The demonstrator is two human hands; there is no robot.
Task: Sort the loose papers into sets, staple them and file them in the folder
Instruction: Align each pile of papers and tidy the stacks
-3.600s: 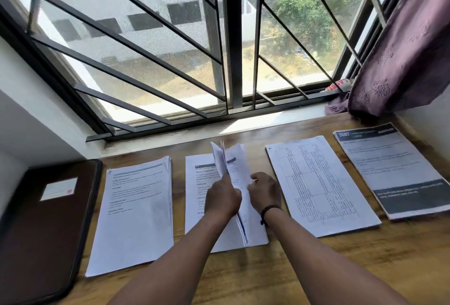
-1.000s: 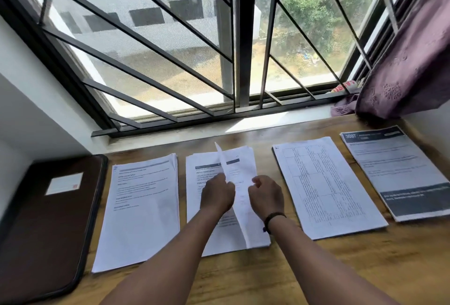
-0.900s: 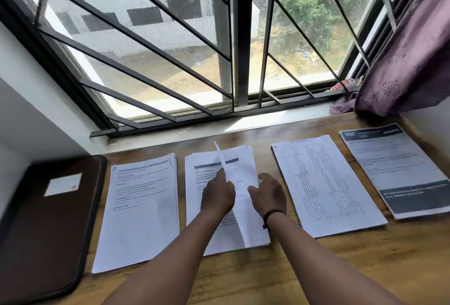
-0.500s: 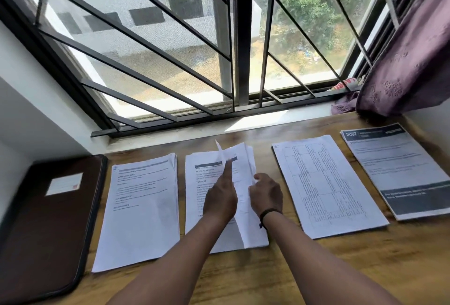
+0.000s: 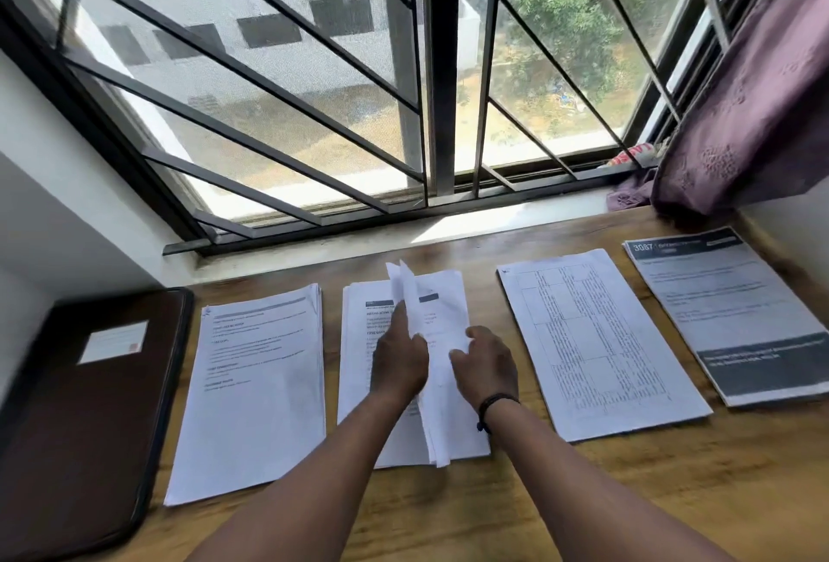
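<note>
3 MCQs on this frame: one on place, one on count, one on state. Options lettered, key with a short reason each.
1. Where is the folder?
A. far left of the desk
B. far right
C. on the window sill

2. How many paper stacks lie on the desk?
A. two
B. four
C. six

3. What are the hands doing?
A. resting flat on bare wood
B. holding sheets lifted off the second stack
C. opening the folder

Key:
1 A, it lies closed left of all the papers.
2 B, four stacks in a row.
3 B, left hand and right hand hold raised sheets.
</note>
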